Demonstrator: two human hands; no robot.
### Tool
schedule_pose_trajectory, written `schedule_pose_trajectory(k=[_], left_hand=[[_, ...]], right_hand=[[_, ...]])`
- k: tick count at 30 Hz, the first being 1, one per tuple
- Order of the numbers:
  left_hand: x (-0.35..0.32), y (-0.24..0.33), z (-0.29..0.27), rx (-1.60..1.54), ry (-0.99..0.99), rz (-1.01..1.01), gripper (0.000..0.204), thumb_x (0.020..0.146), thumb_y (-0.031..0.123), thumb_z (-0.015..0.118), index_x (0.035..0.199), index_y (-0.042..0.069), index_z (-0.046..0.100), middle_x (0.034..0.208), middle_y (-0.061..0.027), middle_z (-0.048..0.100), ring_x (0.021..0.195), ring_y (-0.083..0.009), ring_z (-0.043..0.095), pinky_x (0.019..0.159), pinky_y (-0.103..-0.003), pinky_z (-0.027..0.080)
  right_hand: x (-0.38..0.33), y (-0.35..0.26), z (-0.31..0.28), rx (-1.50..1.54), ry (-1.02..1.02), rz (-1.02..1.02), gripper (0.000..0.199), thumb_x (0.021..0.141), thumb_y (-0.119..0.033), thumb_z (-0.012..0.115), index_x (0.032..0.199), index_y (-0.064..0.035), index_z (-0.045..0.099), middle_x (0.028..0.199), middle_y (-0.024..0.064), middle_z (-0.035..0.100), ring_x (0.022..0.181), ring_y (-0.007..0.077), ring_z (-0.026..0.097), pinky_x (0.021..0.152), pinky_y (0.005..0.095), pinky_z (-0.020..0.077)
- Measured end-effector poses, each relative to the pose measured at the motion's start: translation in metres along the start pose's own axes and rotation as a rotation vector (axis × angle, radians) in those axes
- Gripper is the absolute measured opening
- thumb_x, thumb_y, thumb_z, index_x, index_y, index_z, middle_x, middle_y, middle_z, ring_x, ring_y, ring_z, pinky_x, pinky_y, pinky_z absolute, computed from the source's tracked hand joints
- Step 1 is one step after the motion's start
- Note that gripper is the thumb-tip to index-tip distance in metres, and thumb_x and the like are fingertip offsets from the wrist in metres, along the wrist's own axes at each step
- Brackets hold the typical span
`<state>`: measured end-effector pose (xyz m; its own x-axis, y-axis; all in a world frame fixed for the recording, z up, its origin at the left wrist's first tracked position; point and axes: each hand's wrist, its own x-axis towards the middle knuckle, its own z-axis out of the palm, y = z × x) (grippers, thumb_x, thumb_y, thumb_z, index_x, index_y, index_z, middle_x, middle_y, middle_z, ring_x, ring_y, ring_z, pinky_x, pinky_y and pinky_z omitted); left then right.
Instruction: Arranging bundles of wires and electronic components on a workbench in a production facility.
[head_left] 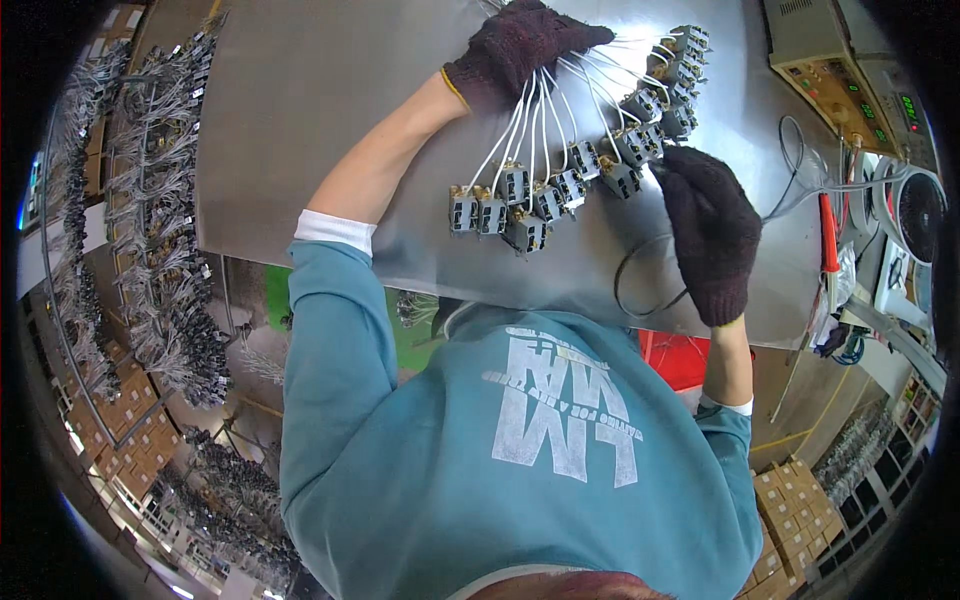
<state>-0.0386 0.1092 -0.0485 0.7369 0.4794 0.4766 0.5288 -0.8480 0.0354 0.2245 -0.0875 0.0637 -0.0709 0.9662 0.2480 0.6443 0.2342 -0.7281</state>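
Observation:
My left hand, in a dark knitted glove, is closed around a bundle of white wires at the far side of the metal table. From it the wires fan out to several small grey-and-black blocks with brass-coloured parts. These lie in a curved band, from below the left hand across to the far right. My right hand, gloved alike, has its fingers pinched together beside the blocks in the middle. What its fingertips hold, if anything, is hidden. A thin dark cable loops on the table beside that hand.
Bench instruments with lit displays stand at the far right. Grey leads and a red-handled tool lie near them. Racks hung with wired parts stand at left. Cardboard boxes are stacked behind.

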Motion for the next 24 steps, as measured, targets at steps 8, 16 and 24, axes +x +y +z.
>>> schedule_pose_trajectory(k=[8,16,24], left_hand=[[0.001,0.003,-0.005,-0.169,0.064,-0.034,0.053,0.096,0.013,0.058,0.148,0.016,0.064,0.122,-0.0139,0.079,0.102,-0.0346,0.076,0.091,-0.047,0.057],[0.001,0.000,0.010,-0.186,0.066,-0.066,0.050,0.096,0.014,0.059,0.146,0.017,0.066,0.121,-0.0131,0.080,0.101,-0.0333,0.076,0.090,-0.047,0.057],[-0.003,-0.004,0.012,0.020,0.036,-0.017,0.050,0.098,0.016,0.058,0.147,0.018,0.065,0.122,-0.0120,0.079,0.103,-0.0317,0.076,0.090,-0.046,0.056]], right_hand=[[0.007,-0.018,-0.007,-0.525,-0.193,-0.259,0.025,0.094,-0.004,0.081,0.118,-0.0112,0.079,0.117,0.0096,0.079,0.105,0.0244,0.078,0.088,0.0358,0.0614],[0.006,-0.020,-0.005,-0.337,-0.105,-0.148,0.025,0.094,-0.007,0.080,0.119,-0.0124,0.079,0.118,0.0110,0.079,0.103,0.0301,0.079,0.086,0.0373,0.0623],[0.018,-0.018,-0.012,-0.484,-0.237,-0.245,0.029,0.091,-0.010,0.083,0.119,-0.0152,0.079,0.122,0.0076,0.078,0.098,0.0309,0.079,0.082,0.0390,0.0628]])
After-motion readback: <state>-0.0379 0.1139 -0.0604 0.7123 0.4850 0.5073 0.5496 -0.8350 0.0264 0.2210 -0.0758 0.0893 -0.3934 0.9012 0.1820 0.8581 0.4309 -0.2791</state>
